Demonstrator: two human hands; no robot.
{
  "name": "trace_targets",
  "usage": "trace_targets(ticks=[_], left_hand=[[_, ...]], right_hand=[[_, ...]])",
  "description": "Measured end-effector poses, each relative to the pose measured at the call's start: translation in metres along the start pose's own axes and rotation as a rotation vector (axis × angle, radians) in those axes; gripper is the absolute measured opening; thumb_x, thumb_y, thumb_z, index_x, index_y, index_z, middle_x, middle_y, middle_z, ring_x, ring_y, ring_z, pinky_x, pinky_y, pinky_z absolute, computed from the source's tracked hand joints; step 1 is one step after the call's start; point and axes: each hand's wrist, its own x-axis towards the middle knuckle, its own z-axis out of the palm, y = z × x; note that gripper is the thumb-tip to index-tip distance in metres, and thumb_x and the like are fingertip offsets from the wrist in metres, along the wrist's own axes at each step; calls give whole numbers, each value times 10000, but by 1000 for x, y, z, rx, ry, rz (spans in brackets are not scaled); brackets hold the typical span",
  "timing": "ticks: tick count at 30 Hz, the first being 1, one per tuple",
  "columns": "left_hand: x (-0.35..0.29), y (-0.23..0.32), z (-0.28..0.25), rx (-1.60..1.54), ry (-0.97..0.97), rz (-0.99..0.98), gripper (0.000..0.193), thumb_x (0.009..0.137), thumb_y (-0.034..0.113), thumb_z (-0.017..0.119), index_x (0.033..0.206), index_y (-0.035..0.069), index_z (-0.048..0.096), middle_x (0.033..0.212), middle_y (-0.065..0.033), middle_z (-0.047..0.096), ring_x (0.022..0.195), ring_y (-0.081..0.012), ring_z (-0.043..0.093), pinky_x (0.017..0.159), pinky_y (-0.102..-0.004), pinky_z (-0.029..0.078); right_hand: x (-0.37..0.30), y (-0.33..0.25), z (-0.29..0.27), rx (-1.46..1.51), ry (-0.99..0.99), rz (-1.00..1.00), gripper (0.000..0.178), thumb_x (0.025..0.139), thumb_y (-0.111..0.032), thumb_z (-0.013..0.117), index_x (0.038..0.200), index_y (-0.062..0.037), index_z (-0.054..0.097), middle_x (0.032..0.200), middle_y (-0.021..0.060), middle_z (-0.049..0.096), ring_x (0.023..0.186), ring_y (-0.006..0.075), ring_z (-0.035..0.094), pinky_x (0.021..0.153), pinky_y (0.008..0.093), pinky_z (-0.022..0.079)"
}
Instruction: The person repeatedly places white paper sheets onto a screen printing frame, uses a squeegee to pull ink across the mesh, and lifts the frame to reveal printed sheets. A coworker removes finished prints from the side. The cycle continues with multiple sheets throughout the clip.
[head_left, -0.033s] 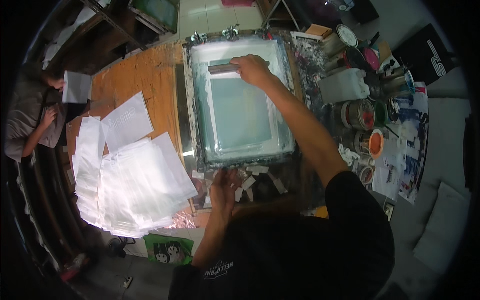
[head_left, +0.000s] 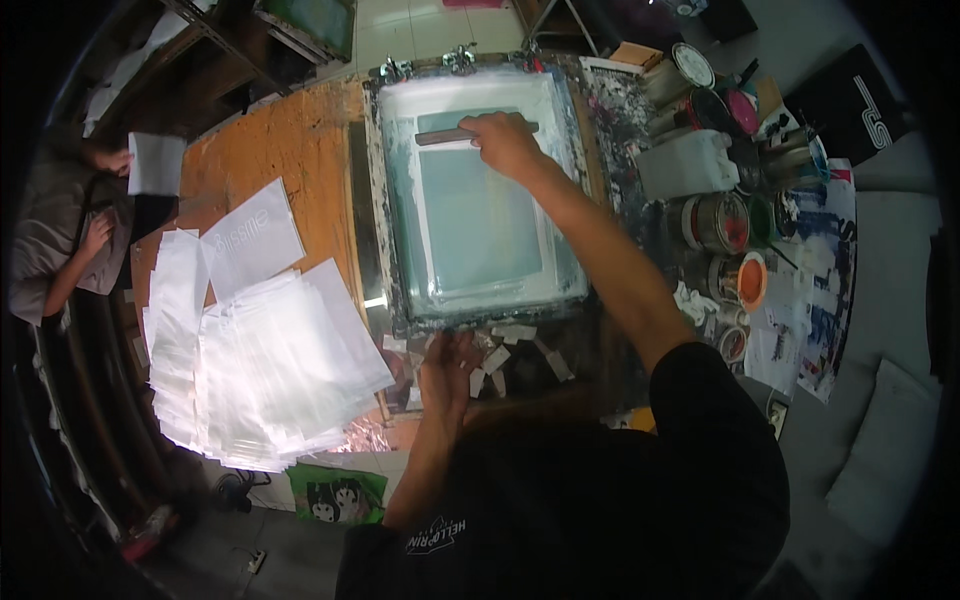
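A hinged printing screen (head_left: 480, 225) lies on the table before me, its pale mesh ringed by a paint-stained frame. My right hand (head_left: 505, 145) is wrapped around a long grey-brown squeegee (head_left: 442, 136), which rests across the far part of the mesh. At the screen's near edge is my left hand (head_left: 450, 370), palm turned up and fingers loosely parted, holding nothing I can see. Its fingertips are close to the frame's underside; whether they touch it, I cannot tell. Metal hinge clamps (head_left: 459, 60) line the frame's far side.
Left of the screen, white printed sheets (head_left: 270, 370) spread over the wooden table (head_left: 300, 140). A co-worker (head_left: 75, 220) at the far left holds a white sheet (head_left: 155, 163). Paint cans (head_left: 718, 222) and a white jug (head_left: 688, 163) crowd the right side. Tape scraps (head_left: 495, 360) lie near me.
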Motion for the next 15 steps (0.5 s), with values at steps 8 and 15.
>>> trace_targets(ticks=[8,15], left_hand=[[17,3,7,78,-71,23,316,1039,266,478,1246,33,531,1247,-152,562,1339,-340,512,1033,-608,408],[22,3,1,42,-90,-8,317,988,237,561,1248,56,549,1242,-116,586,1264,-275,550,895,-501,454]], right_hand=[[-158,-85,22,-50,116,11,372,791,27,605,1134,-89,688,1039,110,711,1009,309,654,894,492,421],[-234,-138,4,7,31,37,482,746,38,652,1213,-82,657,1065,102,688,1060,295,625,907,448,400]])
